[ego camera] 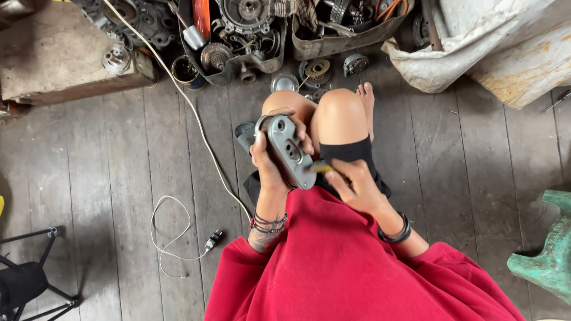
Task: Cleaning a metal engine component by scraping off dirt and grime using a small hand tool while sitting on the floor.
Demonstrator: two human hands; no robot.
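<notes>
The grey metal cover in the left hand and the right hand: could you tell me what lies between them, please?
In the head view, a small yellow-handled tool bridges them: the right hand holds it with its tip at the grey metal cover, which the left hand grips.

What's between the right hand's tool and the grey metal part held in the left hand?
Nothing visible. The left hand grips the grey metal part over the lap; the right hand holds a yellow-handled tool whose tip already meets the part's lower end.

Two hands (270, 169), one grey metal cover (289, 151), one white cable (178, 89), perhaps two parts bins (339, 41).
</notes>
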